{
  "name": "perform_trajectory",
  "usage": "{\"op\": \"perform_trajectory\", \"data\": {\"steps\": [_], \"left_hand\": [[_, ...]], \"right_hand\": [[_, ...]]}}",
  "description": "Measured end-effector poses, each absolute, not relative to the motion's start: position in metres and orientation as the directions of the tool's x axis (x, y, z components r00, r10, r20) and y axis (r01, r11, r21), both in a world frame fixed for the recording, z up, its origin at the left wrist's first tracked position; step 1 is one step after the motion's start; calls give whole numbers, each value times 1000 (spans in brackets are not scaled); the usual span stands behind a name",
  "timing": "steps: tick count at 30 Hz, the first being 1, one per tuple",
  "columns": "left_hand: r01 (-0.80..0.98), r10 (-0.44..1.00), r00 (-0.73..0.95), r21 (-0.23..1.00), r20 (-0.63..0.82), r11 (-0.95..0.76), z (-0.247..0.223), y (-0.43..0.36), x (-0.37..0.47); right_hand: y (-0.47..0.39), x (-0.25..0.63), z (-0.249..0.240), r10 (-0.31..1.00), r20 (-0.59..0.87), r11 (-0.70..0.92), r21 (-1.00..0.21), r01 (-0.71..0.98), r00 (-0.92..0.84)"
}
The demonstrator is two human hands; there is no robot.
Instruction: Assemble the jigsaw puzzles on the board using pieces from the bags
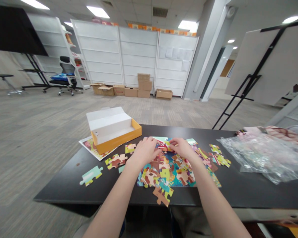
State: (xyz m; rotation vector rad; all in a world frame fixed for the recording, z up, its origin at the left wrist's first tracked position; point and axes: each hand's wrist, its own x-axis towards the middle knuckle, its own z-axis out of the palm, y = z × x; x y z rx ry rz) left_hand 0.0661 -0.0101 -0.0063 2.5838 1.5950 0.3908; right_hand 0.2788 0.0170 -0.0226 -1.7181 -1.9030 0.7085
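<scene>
Both hands meet over a pile of jigsaw puzzle pieces. Between them lies a puzzle piece [162,144] with a red barn and a white window. My left hand [146,150] has its fingers bent over the left side of this piece, and its fingertips are partly hidden. At the right edge, my right hand [182,147] pinches with thumb and fingers closed. Underneath is a colourful printed sheet [175,172], largely covered by loose pieces. Cow-patterned pieces [150,177] lie nearer me, and a brown and green cluster [162,195] overhangs the sheet's front edge.
An open yellow box [119,138] stands at the back left on a picture sheet [86,145]. Joined pieces [91,175] lie at left, others [220,158] at right. Crumpled clear plastic [268,155] covers the right side of the black table [72,185].
</scene>
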Motion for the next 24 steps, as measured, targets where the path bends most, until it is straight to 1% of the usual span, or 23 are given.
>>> {"op": "perform_trajectory", "data": {"steps": [2, 5, 8, 11, 15, 19, 24], "left_hand": [[866, 882, 426, 190, 201, -462, -10, -8, 70], [857, 877, 446, 198, 180, -476, -16, -3, 73], [854, 875, 457, 197, 160, -482, -22, 0, 74], [855, 873, 454, 189, 177, -483, -27, 3, 76], [851, 869, 460, 188, 183, -491, -31, 5, 78], [859, 872, 454, 167, 184, -483, -31, 5, 81], [879, 881, 431, 127, 196, -459, -31, 5, 85]], "right_hand": [[16, 277, -23, 993, 52, 115, -579, 807, -104], [16, 276, -24, 988, 100, 154, -494, 856, -120], [17, 276, -26, 980, 127, 196, -452, 870, -155], [17, 277, -27, 967, 154, 249, -414, 875, -202], [16, 281, -28, 942, 154, 333, -344, 878, -297], [16, 283, -28, 927, 149, 375, -352, 858, -344], [15, 283, -27, 932, 144, 363, -380, 851, -333]]}}
